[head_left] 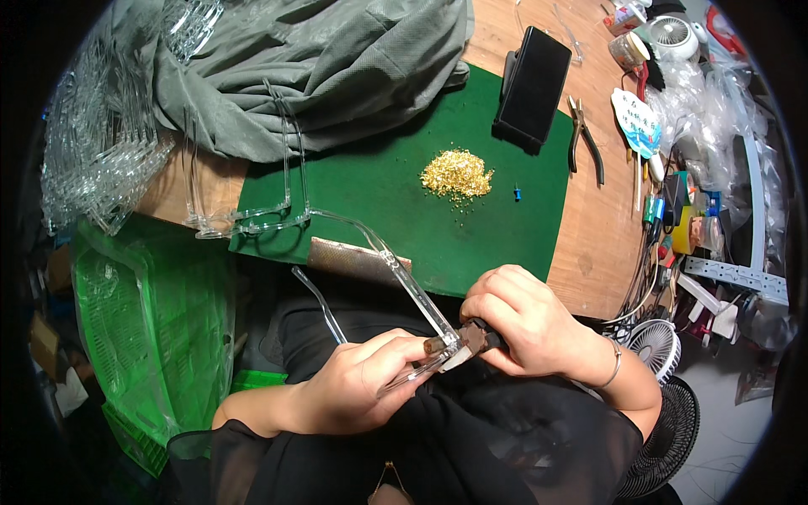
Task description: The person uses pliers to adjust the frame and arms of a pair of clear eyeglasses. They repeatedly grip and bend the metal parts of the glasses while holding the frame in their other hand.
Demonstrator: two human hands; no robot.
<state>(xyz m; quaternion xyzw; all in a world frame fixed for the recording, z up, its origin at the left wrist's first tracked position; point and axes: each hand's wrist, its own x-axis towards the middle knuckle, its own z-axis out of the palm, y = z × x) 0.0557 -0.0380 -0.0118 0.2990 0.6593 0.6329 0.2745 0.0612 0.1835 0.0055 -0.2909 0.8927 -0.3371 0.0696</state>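
My left hand [358, 379] is closed around a clear plastic eyeglass frame [417, 295], low in front of my body. One of its temples reaches up and away toward the mat; another clear temple [320, 305] sticks out beyond my left fingers. My right hand [530, 324] grips pliers [472, 338] with a brownish head and dark handles. Their jaws are at the frame's corner beside my left fingertips; the exact contact is hidden. More clear eyeglass frames [289, 181] lie at the mat's left edge, temples pointing away from me.
On the green mat [362, 185] are a pile of small gold-coloured parts [457, 174], a blue pin-like piece [518, 194] and a black phone [539, 80]. Other pliers [581, 143] lie right. Grey cloth [337, 67], stacked clear frames [109, 151], a green crate [160, 320] and fans [655, 347] surround the bench.
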